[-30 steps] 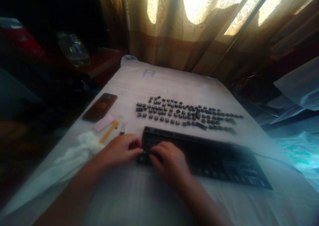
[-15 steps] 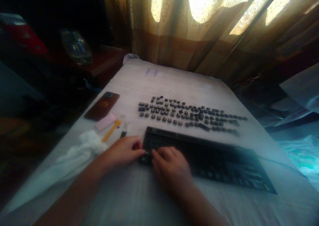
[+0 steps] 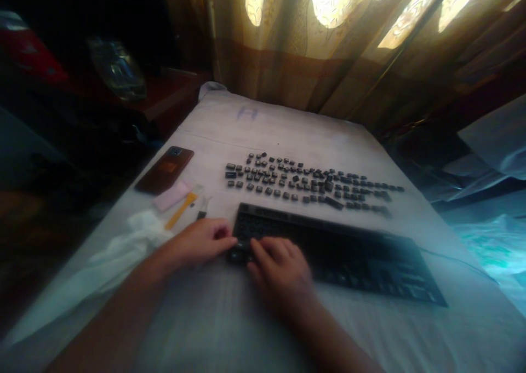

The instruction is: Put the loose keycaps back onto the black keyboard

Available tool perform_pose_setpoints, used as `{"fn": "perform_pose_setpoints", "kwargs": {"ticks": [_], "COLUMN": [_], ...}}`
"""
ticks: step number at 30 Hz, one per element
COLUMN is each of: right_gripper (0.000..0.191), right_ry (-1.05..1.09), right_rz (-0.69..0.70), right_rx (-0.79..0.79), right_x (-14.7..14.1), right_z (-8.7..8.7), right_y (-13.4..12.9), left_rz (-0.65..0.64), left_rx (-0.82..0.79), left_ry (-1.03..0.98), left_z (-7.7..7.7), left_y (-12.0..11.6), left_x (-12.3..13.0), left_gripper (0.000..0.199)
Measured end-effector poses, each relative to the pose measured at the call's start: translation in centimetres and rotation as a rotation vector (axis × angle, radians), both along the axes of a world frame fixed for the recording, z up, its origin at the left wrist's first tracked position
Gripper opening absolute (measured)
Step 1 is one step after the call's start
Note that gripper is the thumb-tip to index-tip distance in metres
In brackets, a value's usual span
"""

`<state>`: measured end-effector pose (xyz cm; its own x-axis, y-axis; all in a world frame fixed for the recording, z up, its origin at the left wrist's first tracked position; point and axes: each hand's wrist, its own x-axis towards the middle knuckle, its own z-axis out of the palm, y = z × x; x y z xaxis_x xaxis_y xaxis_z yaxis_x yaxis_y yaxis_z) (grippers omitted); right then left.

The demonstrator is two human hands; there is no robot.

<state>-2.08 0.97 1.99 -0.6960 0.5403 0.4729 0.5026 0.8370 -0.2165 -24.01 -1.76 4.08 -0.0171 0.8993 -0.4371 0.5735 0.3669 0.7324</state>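
Note:
A black keyboard [image 3: 337,241] lies slanted on the cloth, much of its upper field without keycaps. At its near left corner, a dark keycap [image 3: 243,245] sits between the fingertips of both hands. My left hand [image 3: 205,241] is curled, with thumb and forefinger closed at the keycap's left end. From the right, my right hand [image 3: 281,269] reaches over the keyboard, its fingers bent and closed at the other end of the keycap. Blur hides the exact contact. Beyond the keyboard, loose black keycaps [image 3: 277,193] are laid out in rough rows.
Left of the keyboard lie a brown phone [image 3: 165,170], a pink pad [image 3: 171,195], a yellow-handled tool [image 3: 181,211], a small dark-tipped brush [image 3: 201,214] and a crumpled white cloth [image 3: 131,247]. A cable [image 3: 456,260] runs off right. Curtains [image 3: 287,55] hang behind.
The whole view has shifted slightly, so everything sits a little higher and further left. Both hands stay at the same keyboard corner, with the right fingers slightly repositioned.

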Motion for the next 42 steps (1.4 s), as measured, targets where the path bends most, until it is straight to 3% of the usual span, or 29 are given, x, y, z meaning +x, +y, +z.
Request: {"fn": "perform_pose_setpoints", "kwargs": {"ticks": [7, 22, 30, 39, 42], "right_gripper": [0.022, 0.020, 0.019, 0.022, 0.023], "right_ry": [0.112, 0.130, 0.280, 0.430, 0.492], "right_rz": [0.007, 0.069, 0.027, -0.034, -0.068], "right_rx": [0.012, 0.039, 0.003, -0.004, -0.036], "right_x": [0.5, -0.1, 0.8, 2.1, 2.5], "right_z": [0.1, -0.4, 0.3, 0.1, -0.1], "right_y": [0.1, 0.2, 1.2, 3.0, 3.7], "left_rz": [0.006, -0.010, 0.001, 0.099, 0.141], "left_rx": [0.009, 0.010, -0.022, -0.047, 0.046], "left_ry": [0.061, 0.128, -0.004, -0.138, -0.210], "left_z": [0.0, -0.4, 0.2, -0.7, -1.0], "left_y": [0.0, 0.2, 0.0, -0.1, 0.1], "left_x": [0.1, 0.3, -0.2, -0.6, -0.9], "left_gripper": [0.033, 0.028, 0.037, 0.040, 0.043]}}
